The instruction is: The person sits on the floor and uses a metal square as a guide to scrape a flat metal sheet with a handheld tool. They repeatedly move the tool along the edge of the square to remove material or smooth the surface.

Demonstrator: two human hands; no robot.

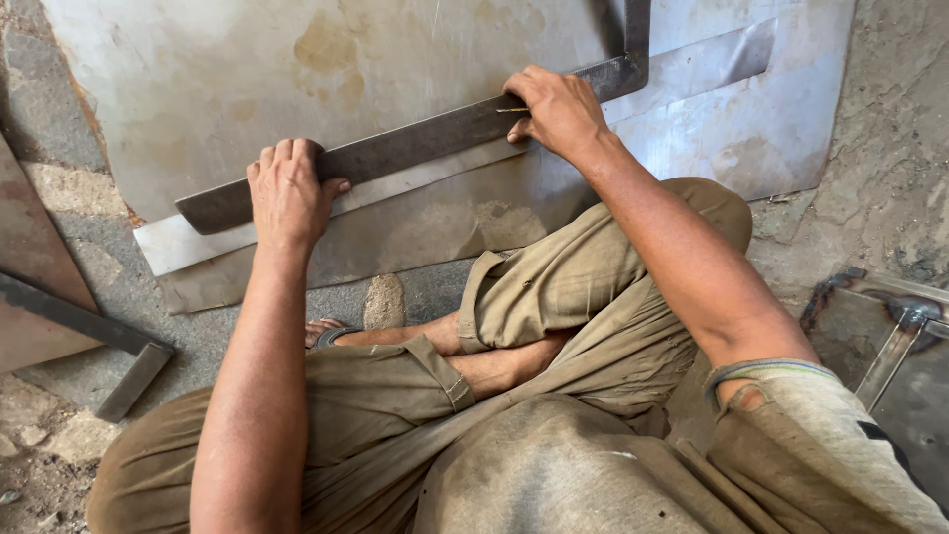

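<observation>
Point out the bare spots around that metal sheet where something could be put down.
Free: the upper sheet metal above the steel square, and the concrete floor right of the sheet. Crowded: along the square, where the left hand presses and the right hand holds a thin scriber; crossed legs fill the foreground.

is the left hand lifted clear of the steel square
No, the left hand presses flat on the long dark blade of the steel square, which lies across the metal sheet.
</observation>
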